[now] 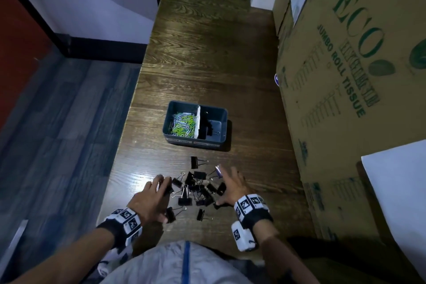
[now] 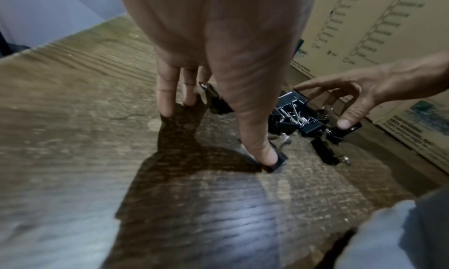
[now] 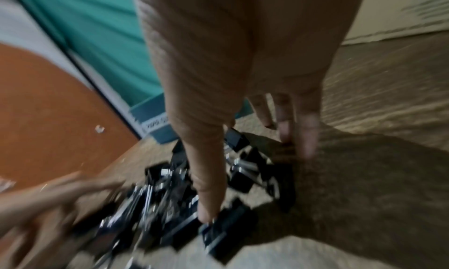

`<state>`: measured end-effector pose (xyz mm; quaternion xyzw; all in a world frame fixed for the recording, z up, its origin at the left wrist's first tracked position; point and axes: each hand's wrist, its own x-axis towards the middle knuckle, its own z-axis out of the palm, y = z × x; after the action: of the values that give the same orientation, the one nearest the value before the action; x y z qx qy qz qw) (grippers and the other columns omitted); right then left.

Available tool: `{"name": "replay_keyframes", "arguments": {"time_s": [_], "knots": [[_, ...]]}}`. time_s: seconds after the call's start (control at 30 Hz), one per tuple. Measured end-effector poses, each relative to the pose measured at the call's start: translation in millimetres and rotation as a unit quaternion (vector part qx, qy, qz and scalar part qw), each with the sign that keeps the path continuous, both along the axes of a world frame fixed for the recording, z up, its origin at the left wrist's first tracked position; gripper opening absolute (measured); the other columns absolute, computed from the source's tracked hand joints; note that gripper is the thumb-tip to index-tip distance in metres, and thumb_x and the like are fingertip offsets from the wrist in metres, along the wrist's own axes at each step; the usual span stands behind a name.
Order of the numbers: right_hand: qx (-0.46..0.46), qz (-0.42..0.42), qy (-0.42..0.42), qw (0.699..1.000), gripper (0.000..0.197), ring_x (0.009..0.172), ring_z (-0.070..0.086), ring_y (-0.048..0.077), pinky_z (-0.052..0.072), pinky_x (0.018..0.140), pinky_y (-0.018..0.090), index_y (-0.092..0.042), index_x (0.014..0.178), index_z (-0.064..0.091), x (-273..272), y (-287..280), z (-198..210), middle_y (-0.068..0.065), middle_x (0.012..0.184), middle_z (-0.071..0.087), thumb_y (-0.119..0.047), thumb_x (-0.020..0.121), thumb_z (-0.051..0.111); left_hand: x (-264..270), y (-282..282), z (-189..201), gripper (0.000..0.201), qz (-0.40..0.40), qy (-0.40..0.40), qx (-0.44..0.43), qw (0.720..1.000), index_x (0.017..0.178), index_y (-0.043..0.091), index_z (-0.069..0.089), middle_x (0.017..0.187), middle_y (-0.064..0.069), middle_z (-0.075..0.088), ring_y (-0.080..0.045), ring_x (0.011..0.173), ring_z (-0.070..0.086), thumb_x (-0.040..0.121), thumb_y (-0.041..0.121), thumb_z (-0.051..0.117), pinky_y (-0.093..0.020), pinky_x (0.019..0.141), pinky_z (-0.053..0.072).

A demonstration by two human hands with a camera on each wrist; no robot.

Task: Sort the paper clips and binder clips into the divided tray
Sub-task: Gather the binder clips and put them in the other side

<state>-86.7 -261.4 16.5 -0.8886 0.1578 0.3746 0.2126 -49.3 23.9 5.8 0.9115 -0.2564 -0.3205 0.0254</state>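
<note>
Both hands spread open, holding nothing: left hand [image 1: 149, 200] & right hand [image 1: 230, 188] flank the binder clips [image 1: 196, 189] btwn them. Thumbs touch outer clips. Divided tray [image 1: 221, 122] lies beyond fingertips.

On the right of the scene, the large cardboard box [image 1: 345, 71] standing at the tabletop's edge carries green print: "ECO" in big letters, and beneath it "JUMBO ROLL TISSUE"; a line of outlined letters between the two is too distorted to read. The smaller print and checkbox rows on the same box are illegible in every view. The divided tray [image 1: 195, 143] bears two pale labels on its near wall, too blurred to read.
</note>
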Motion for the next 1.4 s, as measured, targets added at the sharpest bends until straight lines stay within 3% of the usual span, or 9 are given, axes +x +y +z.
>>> {"name": "replay_keyframes", "arguments": {"time_s": [0.13, 0.27, 0.53, 0.67, 0.77, 0.87, 1.0, 1.2, 1.4], "knots": [[-0.004, 0.057, -0.023, 0.998, 0.125, 0.147, 0.015, 0.036, 0.027, 0.115, 0.058, -0.039, 0.156, 0.003, 1, 17, 0, 0.004, 0.163, 0.005, -0.026, 0.068, 0.09, 6, -22, -11, 0.123, -0.007, -0.003, -0.039, 0.999, 0.151, 0.03, 0.0, 0.146, -0.006, 0.013, -0.027, 0.123, 0.037, 0.062, 0.05, 0.083, -0.042, 0.086, 0.054], [-0.009, 0.092, -0.033, 0.995, 0.113, 0.146, 0.016, 0.037, 0.029, 0.115, 0.058, -0.036, 0.155, 0.015, 9, 35, -2, 0.002, 0.161, 0.009, -0.024, 0.07, 0.088, 16, -41, -16, 0.087, -0.004, -0.016, -0.062, 0.998, 0.148, 0.035, 0.008, 0.131, -0.006, 0.023, -0.026, 0.113, 0.044, 0.082, 0.033, 0.065, -0.04, 0.078, 0.055], [0.003, 0.013, -0.074, 0.997, 0.08, 0.122, 0.042, 0.028, 0.044, 0.101, 0.048, -0.034, 0.132, 0.042, 4, 28, -10, 0.003, 0.134, 0.036, -0.021, 0.069, 0.088, 27, -51, -11, 0.067, 0.05, 0.024, -0.095, 0.994, 0.132, 0.023, 0.037, 0.12, -0.002, 0.042, -0.021, 0.097, 0.054, 0.074, 0.016, 0.071, -0.032, 0.078, 0.05], [0.015, -0.03, -0.129, 0.991, 0.052, 0.106, 0.047, 0.02, 0.049, 0.091, 0.04, -0.036, 0.102, 0.048, -6, 21, -14, -0.002, 0.114, 0.042, -0.021, 0.071, 0.086, 23, -51, -9, 0.048, 0.075, 0.027, -0.119, 0.99, 0.114, 0.028, 0.042, 0.107, 0.002, 0.043, -0.017, 0.081, 0.055, 0.075, 0.018, 0.07, -0.027, 0.069, 0.047], [0.015, -0.022, -0.174, 0.984, 0.044, 0.102, 0.049, 0.016, 0.048, 0.088, 0.032, -0.033, 0.105, 0.056, -15, 19, -17, -0.004, 0.11, 0.049, -0.019, 0.073, 0.084, 21, -49, -4, 0.029, 0.083, 0.03, -0.14, 0.986, 0.102, 0.032, 0.047, 0.1, 0.005, 0.049, -0.013, 0.082, 0.054, 0.08, 0.019, 0.062, -0.027, 0.073, 0.048], [-0.001, -0.03, -0.211, 0.977, 0.033, 0.1, 0.055, 0.013, 0.05, 0.085, 0.029, -0.032, 0.099, 0.059, -21, 19, -14, -0.009, 0.108, 0.058, -0.014, 0.078, 0.078, 22, -49, 0, 0.031, 0.079, 0.017, -0.153, 0.985, 0.108, 0.028, 0.054, 0.097, 0.005, 0.052, -0.015, 0.084, 0.055, 0.081, 0.014, 0.058, -0.026, 0.072, 0.048], [-0.033, -0.076, -0.222, 0.971, 0.026, 0.075, 0.058, 0.003, 0.054, 0.068, 0.021, -0.034, 0.091, 0.061, -29, 16, -20, -0.018, 0.084, 0.059, -0.008, 0.088, 0.064, 33, -58, 15, 0.03, 0.03, -0.029, -0.192, 0.98, 0.114, 0.024, 0.054, 0.096, 0.004, 0.053, -0.018, 0.082, 0.057, 0.086, 0.012, 0.057, -0.022, 0.067, 0.039], [-0.027, -0.109, -0.205, 0.972, 0.024, 0.069, 0.062, 0.007, 0.058, 0.064, 0.029, -0.029, 0.085, 0.068, -33, 14, -13, -0.012, 0.076, 0.065, -0.01, 0.091, 0.055, 81, -109, 65, 0.031, 0.005, -0.098, -0.296, 0.95, 0.119, 0.019, 0.055, 0.114, 0.002, 0.056, -0.011, 0.085, 0.06, 0.089, 0.016, 0.063, -0.024, 0.077, 0.053], [0.02, -0.118, -0.259, 0.958, 0.021, 0.082, 0.064, 0.008, 0.055, 0.07, 0.02, -0.019, 0.099, 0.072, -12, 12, 20, -0.003, 0.094, 0.069, -0.005, 0.093, 0.059, 126, -150, 90, 0.045, 0.037, -0.107, -0.334, 0.936, 0.128, 0.019, 0.05, 0.115, 0.0, 0.053, -0.015, 0.092, 0.058, 0.087, 0.019, 0.068, -0.03, 0.082, 0.049]]}}
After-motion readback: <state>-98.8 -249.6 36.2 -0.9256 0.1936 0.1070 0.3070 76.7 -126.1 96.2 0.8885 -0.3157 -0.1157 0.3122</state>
